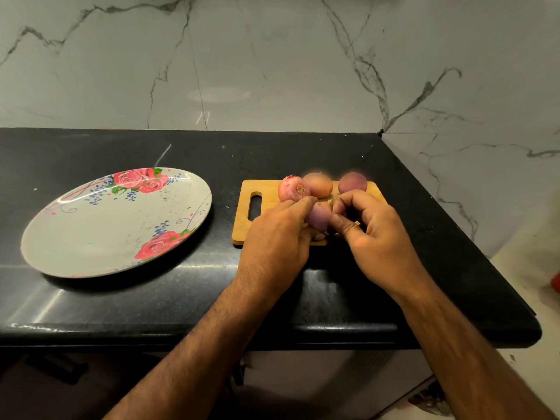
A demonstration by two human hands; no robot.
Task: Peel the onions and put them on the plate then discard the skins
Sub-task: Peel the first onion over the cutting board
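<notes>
Left hand [277,237], right hand [372,234] around onion [318,218]

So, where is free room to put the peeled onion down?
The floral plate is bare, and so is the black counter between it and the cutting board, and behind the board. The board is crowded: three onions at its far edge, left hand and right hand round the held onion.

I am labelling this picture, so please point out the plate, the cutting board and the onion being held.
plate [100,228]: head view, bare centre of its surface.
cutting board [240,230]: head view, bare wood near its left edge.
held onion [318,218]: head view, its visible purple side.
</notes>
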